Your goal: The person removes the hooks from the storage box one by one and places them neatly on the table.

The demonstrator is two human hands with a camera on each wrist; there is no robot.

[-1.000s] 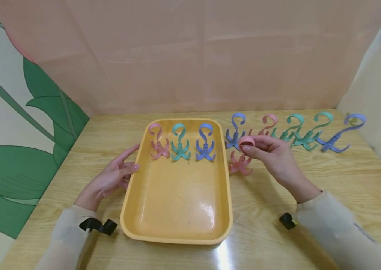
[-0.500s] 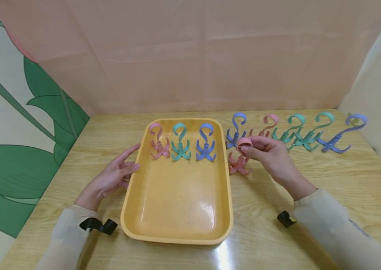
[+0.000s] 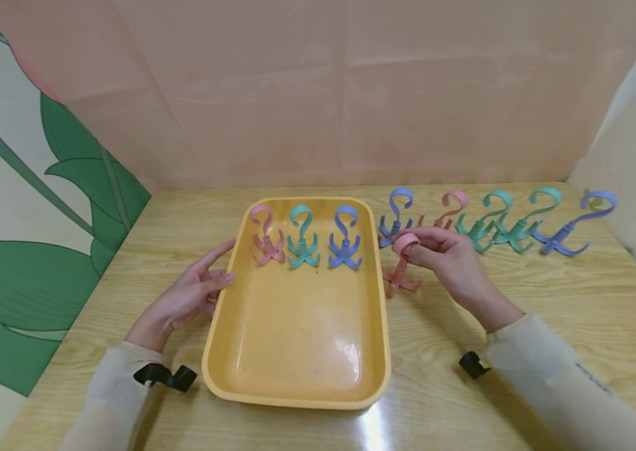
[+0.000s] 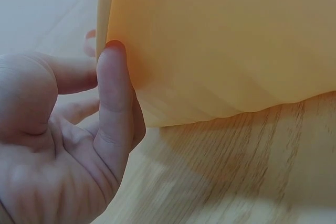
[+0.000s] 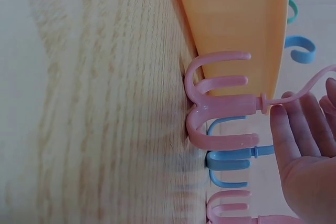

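Observation:
My left hand (image 3: 185,297) grips the left rim of a yellow tray (image 3: 385,351). In the left wrist view its fingertips (image 4: 113,61) press the tray's outer wall below the rim. On the right, my right hand (image 3: 455,266) pinches the curled top of a pink swivel hook (image 3: 400,279). The pink hook stands upright just outside the tray's right wall, its prongs pointing up in a base close to the tabletop; the right wrist view shows this pink hook (image 5: 226,106) at or near the wood. Inside the tray's far end stand a pink hook (image 3: 267,247), a green hook (image 3: 302,254) and a blue hook (image 3: 344,254) in a row.
Behind my right hand stand another blue hook (image 3: 398,219), a partly hidden pink hook (image 3: 453,203), two green hooks (image 3: 484,228) and a blue hook (image 3: 563,235) at the far right. The wooden table (image 3: 464,388) meets a pink backdrop (image 3: 306,125).
My right hand has shifted slightly left with the pink hook, which has turned a little about its stem. My left hand and the tray have stayed in place.

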